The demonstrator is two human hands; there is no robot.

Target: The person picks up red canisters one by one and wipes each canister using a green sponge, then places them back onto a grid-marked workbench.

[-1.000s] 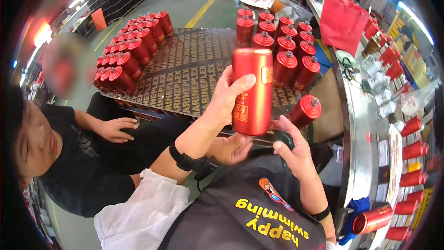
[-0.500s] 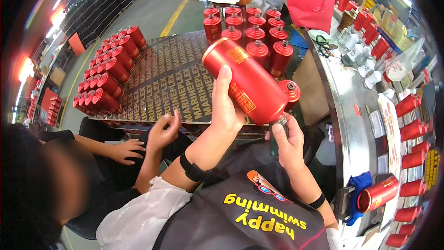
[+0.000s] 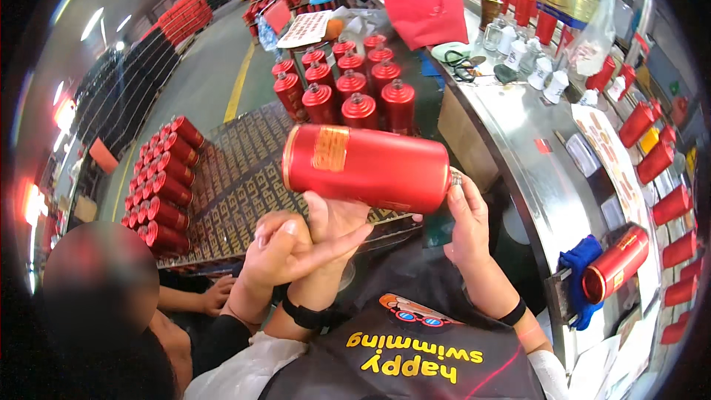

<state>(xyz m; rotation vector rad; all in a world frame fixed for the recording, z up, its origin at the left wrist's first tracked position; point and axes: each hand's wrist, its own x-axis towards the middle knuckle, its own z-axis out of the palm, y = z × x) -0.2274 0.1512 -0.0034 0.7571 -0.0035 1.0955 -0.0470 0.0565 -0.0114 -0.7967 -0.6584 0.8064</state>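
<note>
A glossy red cylindrical ceramic bottle (image 3: pixel 366 168) lies sideways at centre, cradled from below in the left hand (image 3: pixel 337 226) while the right hand (image 3: pixel 468 211) pinches its small neck at the right end, seemingly turned for inspection, with a co-worker's hand (image 3: pixel 278 252) touching the left wrist.

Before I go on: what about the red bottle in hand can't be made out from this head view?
- Red bottle: its underside and far face are turned away; the left hand covers part of its lower side.
- Its neck: covered by the right hand, so whether a cap is on cannot be told.
- Another person's hand overlaps the left wrist, hiding it there.
- Label on the bottle: too blurred to make out.
</note>
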